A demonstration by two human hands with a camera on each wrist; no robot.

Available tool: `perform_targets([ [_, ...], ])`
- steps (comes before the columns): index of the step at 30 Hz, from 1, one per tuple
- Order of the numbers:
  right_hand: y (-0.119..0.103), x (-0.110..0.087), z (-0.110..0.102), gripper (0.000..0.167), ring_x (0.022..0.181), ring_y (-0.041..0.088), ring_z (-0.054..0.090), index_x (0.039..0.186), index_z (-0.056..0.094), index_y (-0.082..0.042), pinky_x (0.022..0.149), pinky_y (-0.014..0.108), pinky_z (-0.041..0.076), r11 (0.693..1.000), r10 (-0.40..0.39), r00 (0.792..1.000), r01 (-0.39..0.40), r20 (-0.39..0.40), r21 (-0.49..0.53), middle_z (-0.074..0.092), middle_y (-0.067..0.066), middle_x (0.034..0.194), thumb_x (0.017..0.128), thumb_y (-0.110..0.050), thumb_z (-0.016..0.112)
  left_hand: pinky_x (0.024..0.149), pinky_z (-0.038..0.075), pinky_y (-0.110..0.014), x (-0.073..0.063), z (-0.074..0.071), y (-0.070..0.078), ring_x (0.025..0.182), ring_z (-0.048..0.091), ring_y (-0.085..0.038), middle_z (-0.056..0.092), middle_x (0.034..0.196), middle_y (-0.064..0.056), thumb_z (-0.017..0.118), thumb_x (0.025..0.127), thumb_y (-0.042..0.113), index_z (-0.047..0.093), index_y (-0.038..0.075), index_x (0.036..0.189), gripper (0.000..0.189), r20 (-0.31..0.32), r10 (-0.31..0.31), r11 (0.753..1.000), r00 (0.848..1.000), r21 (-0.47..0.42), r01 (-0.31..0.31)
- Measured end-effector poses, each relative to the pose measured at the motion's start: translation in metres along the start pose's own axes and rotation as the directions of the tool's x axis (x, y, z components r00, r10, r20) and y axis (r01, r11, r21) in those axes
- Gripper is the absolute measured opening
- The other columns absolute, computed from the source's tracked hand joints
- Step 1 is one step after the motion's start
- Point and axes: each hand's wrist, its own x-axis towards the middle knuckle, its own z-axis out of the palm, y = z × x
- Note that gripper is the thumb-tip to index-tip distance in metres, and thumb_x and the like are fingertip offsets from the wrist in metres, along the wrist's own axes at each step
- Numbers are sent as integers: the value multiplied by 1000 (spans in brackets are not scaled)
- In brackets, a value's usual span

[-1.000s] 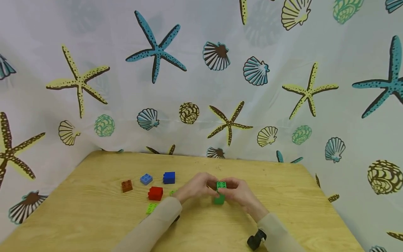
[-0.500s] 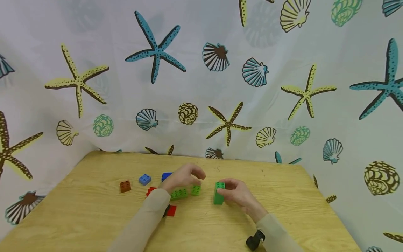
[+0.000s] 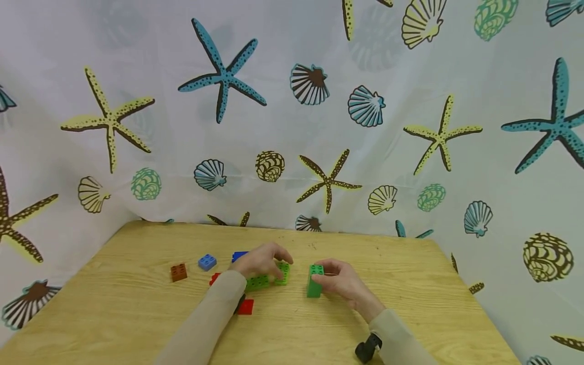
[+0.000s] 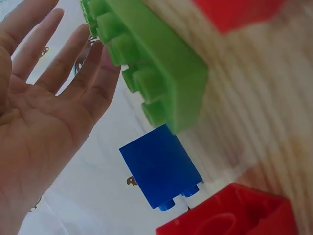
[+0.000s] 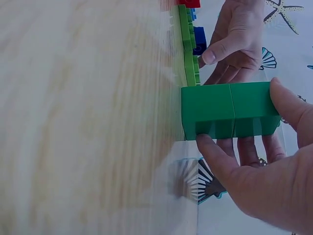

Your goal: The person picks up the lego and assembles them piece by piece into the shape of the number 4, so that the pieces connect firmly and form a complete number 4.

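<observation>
My right hand (image 3: 344, 283) holds an upright stack of two dark green toy bricks (image 3: 314, 288), its lower end at the table. In the right wrist view, the seam between the two green bricks (image 5: 208, 110) shows, with my thumb and fingers around them. My left hand (image 3: 261, 260) hovers with loosely bent fingers over a small light green brick (image 3: 284, 276); whether it touches is unclear. Beside that, a longer light green brick (image 3: 257, 282) lies partly under this hand. The left wrist view shows the left palm (image 4: 54, 122) bare, fingers spread near a light green brick (image 4: 183, 78).
Left of the hands lie a brown brick (image 3: 179, 272), a light blue brick (image 3: 207, 262) and a dark blue brick (image 3: 239, 255). A red brick (image 3: 214, 278) is half hidden by the left arm; another red piece (image 3: 246, 306) lies nearer. A patterned curtain (image 3: 274, 126) surrounds the table.
My left hand has let go of the dark green stack and moved left, then lowered over the small light green brick. The right hand keeps its hold on the stack.
</observation>
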Motion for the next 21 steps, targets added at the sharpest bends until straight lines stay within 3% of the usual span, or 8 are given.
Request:
perform_targets([
  [1,0,0,0,50,99,16,62,130,58,-3,89,41,55,1000,-1,1000,1,1,0,60,13,122,88,-23,75,75,58,-40,1,0,0,122,53,-33,60,128,-11,77,76,-8,69,4,120,47,14,-4,1000,1000,-12,4],
  [4,0,0,-1,50,100,16,62,130,57,-3,89,42,55,1000,-3,1000,3,6,0,60,14,122,88,-23,75,86,55,-42,4,-2,1,121,54,-29,62,128,-9,80,71,-9,69,6,120,53,46,-24,1000,999,-3,24],
  [8,-1,0,-1,50,101,17,62,131,57,-3,90,41,55,1000,-2,1000,2,8,1,59,14,123,88,-23,75,104,46,-45,7,-3,3,126,51,-26,59,133,-6,84,66,-8,69,11,121,60,99,-37,997,994,69,30],
  [10,-1,0,-2,50,101,17,61,131,57,-3,90,41,55,1000,-2,1000,2,6,1,59,15,123,88,-23,75,104,45,-46,8,-3,4,127,50,-27,57,135,-7,85,65,-7,70,13,120,61,120,-40,994,992,103,27],
  [13,-2,0,-1,49,101,17,62,130,57,-3,90,42,55,1000,-6,1000,7,8,-3,59,15,123,88,-23,74,101,47,-44,8,-4,4,126,49,-26,57,135,-7,85,64,-7,72,17,116,58,129,-55,988,990,148,35],
  [16,-2,-1,-1,49,101,16,62,130,58,-3,90,41,55,1000,-10,1000,10,8,-5,59,14,123,88,-22,74,90,52,-39,8,-3,3,120,51,-23,58,133,-8,83,65,-7,73,17,112,54,124,-76,986,989,158,56],
  [19,-2,-1,0,50,99,16,63,132,56,-3,90,41,55,1000,-11,1000,11,11,4,59,15,124,89,-21,74,73,57,-37,7,-1,3,102,61,-25,57,132,-13,79,68,-8,71,12,114,51,117,-80,989,990,136,64],
  [21,-3,-1,0,50,99,15,64,133,55,-3,90,41,55,1000,-11,1000,10,14,9,58,16,124,90,-21,73,70,56,-36,7,0,5,88,64,-23,57,132,-15,77,71,-7,70,8,116,49,108,-67,986,992,159,49],
])
